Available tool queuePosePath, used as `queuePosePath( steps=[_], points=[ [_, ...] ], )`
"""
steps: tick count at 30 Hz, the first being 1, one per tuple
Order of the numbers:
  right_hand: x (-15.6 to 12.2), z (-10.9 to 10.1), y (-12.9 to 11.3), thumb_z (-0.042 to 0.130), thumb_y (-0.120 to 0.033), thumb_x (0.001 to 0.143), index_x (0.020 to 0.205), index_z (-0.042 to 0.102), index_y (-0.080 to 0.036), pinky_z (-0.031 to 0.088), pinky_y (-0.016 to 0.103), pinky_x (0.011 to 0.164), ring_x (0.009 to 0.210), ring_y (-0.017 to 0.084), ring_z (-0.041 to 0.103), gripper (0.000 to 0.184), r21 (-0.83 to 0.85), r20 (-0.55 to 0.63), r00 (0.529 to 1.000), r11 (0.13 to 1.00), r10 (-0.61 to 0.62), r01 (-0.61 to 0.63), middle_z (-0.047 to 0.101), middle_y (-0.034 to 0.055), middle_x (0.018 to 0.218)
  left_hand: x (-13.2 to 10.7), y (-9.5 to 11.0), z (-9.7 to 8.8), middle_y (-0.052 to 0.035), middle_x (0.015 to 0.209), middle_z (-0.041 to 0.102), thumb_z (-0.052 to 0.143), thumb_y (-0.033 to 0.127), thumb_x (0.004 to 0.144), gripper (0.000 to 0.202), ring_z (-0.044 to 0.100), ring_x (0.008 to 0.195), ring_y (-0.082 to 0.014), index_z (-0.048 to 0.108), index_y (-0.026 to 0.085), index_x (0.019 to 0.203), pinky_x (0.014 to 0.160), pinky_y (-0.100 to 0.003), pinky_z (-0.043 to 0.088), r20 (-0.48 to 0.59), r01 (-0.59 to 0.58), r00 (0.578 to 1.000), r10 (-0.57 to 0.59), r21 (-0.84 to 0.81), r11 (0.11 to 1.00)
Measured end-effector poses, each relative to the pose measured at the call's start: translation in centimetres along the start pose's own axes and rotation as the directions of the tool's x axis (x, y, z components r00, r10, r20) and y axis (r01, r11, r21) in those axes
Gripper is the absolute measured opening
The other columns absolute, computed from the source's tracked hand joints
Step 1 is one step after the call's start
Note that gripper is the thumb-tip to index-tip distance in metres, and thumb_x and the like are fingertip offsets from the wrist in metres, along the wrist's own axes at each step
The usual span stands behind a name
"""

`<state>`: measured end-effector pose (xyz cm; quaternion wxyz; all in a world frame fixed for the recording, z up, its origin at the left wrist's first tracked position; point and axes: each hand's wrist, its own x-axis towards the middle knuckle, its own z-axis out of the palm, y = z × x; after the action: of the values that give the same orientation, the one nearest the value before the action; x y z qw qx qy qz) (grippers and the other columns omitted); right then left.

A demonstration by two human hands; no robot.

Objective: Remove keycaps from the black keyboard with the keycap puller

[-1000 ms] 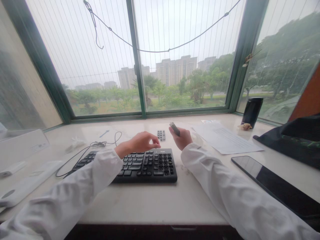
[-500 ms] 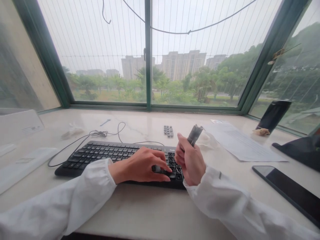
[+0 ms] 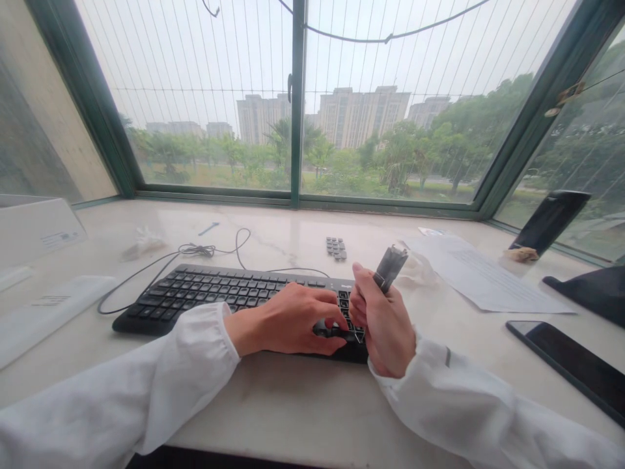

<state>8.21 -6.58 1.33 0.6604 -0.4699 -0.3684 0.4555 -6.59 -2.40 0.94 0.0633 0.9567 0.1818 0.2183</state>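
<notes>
A black keyboard (image 3: 215,286) lies on the pale counter, its number pad at the right end showing open sockets. My left hand (image 3: 293,322) rests over its right part, thumb and fingers closed on a small black piece (image 3: 329,329) whose kind I cannot make out. My right hand (image 3: 385,329) is wrapped as a fist round a dark grey, flat-sided tool (image 3: 390,267) that sticks up with notched ends. Thin wire prongs (image 3: 359,336) show below the right fist, at the number pad. Beyond the keyboard, several loose keycaps (image 3: 336,248) are laid out in rows.
The keyboard cable (image 3: 195,250) is bundled behind at the left. A white box (image 3: 41,225) and a white packet (image 3: 53,316) stand left. To the right are printed paper (image 3: 469,273), a phone (image 3: 571,365) lying flat, and an upright dark device (image 3: 549,225) by the window.
The view has shifted slightly, so everything sits a little differently in frame. Both hands keep their grips at the number pad, and the tool's upper end leans slightly more to the right.
</notes>
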Motion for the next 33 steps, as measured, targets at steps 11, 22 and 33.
queuePosePath(
  steps=[11, 22, 33],
  points=[
    [-0.3, -0.4, 0.9, 0.059, -0.05, 0.084, 0.054, 0.033, -0.021, 0.025, 0.023, 0.039, 0.042, 0.007, 0.026, 0.049, -0.023, 0.111, 0.986, 0.992, -0.123, 0.126, 0.028, -0.008, 0.046, 0.0, -0.2, -0.2, 0.0033, 0.097, 0.069, 0.065, 0.035, 0.08, 0.019, 0.064, 0.075, -0.0102, 0.069, 0.024, 0.095, 0.062, -0.019, 0.042, 0.036, -0.013, 0.999, 0.015, -0.064, 0.998],
    [-1.9, -1.2, 1.4, 0.054, -0.036, 0.09, 0.055, 0.04, -0.019, 0.028, 0.024, 0.047, 0.048, 0.009, 0.033, 0.041, -0.237, 0.374, 0.859, 0.86, -0.349, 0.453, 0.036, -0.0048, 0.05, 0.4, 0.0, -0.1, 0.0037, 0.083, 0.069, 0.067, 0.039, 0.08, 0.017, 0.063, 0.073, -0.0113, 0.071, 0.023, 0.086, 0.065, -0.02, 0.041, 0.028, 0.064, 0.998, -0.061, -0.14, 0.988],
    [-2.8, -1.4, 1.3, 0.048, -0.03, 0.092, 0.061, 0.047, -0.019, 0.029, 0.023, 0.047, 0.049, 0.009, 0.036, 0.033, -0.395, 0.433, 0.763, 0.66, -0.48, 0.639, 0.038, -0.0038, 0.053, 0.3, 0.9, -0.7, 0.0006, 0.085, 0.071, 0.065, 0.035, 0.079, 0.017, 0.063, 0.073, -0.012, 0.071, 0.02, 0.084, 0.069, -0.019, 0.046, 0.044, 0.1, 0.994, -0.097, -0.079, 0.992]
  ],
)
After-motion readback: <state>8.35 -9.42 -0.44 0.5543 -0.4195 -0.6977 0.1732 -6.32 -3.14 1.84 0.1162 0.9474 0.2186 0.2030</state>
